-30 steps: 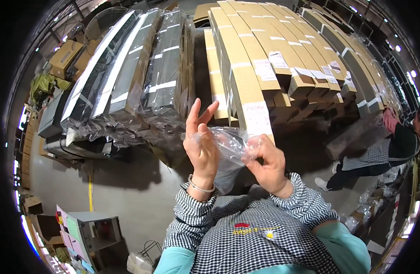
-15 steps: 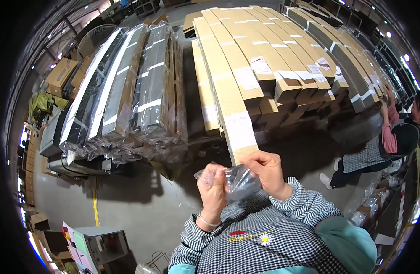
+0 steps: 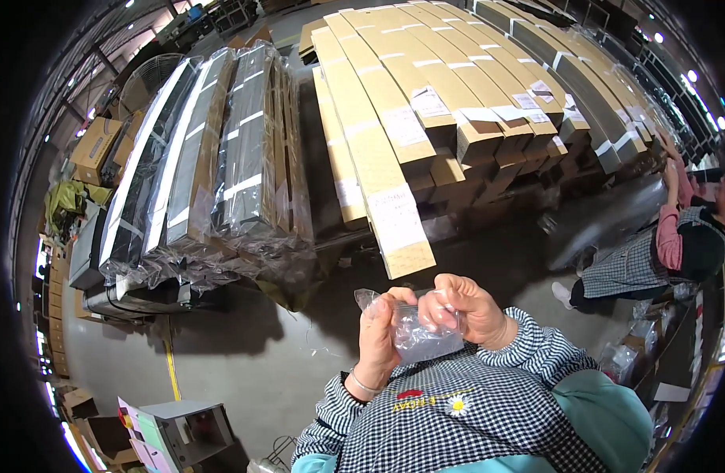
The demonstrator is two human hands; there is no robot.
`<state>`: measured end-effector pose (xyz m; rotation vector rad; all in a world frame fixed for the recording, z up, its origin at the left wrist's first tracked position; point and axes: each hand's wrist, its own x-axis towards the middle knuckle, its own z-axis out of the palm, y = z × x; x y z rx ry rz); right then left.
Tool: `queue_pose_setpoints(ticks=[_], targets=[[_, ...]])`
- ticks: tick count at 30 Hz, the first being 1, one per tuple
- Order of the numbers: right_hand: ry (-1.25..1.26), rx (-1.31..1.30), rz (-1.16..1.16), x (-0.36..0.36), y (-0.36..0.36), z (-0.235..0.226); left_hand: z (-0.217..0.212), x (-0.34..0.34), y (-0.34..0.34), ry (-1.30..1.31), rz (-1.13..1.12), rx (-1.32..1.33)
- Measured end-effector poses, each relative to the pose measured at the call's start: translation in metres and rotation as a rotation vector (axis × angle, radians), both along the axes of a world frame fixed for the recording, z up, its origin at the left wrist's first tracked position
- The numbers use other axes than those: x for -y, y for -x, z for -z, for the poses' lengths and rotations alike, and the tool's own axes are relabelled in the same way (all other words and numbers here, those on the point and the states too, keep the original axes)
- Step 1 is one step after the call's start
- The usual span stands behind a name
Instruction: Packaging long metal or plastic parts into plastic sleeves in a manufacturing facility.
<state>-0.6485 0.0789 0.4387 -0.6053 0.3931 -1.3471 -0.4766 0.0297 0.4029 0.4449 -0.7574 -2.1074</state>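
Gripping a clear plastic bag [image 3: 420, 335], left hand [image 3: 378, 335] and right hand [image 3: 465, 309], before white-labelled long cardboard boxes [image 3: 394, 158].

Bag [image 3: 425, 335] betw. left hand [image 3: 380, 335] & right hand [image 3: 465, 311]: thin clear plastic, crinkled, glossy. Sleeves [image 3: 536, 355]: woven check cloth, matt. Long boxes [image 3: 386, 126]: brown cardboard, matt, w/ white paper labels and pale tape bands. Dark bundles [image 3: 197, 173]: wrapped in clear plastic film, shiny, wrinkled. Floor [image 3: 244, 355]: grey concrete, smooth, dull. Small boxes [image 3: 98, 146] at left: plain cardboard, matt.
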Motion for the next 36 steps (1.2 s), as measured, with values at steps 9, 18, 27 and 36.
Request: queue_pose_setpoints(ticks=[9, 18, 27, 36], targets=[[0.11, -0.071, -0.022, -0.01, -0.002, -0.003, 0.014, 0.005, -0.024, 0.009, 0.273, -0.231], [0.385, -1.443, 0.102, 0.016, 0.046, 0.038, -0.009, 0.086, -0.061, 0.895, 0.204, 0.893], [0.258, -0.895, 0.792, 0.073, 0.04, 0.038, -0.022, 0.132, -0.014, 0.535, 0.356, 0.524], [0.143, -1.168, 0.99, 0.119, 0.044, 0.094, 0.043, 0.149, 0.011, 0.755, -0.196, 0.791]])
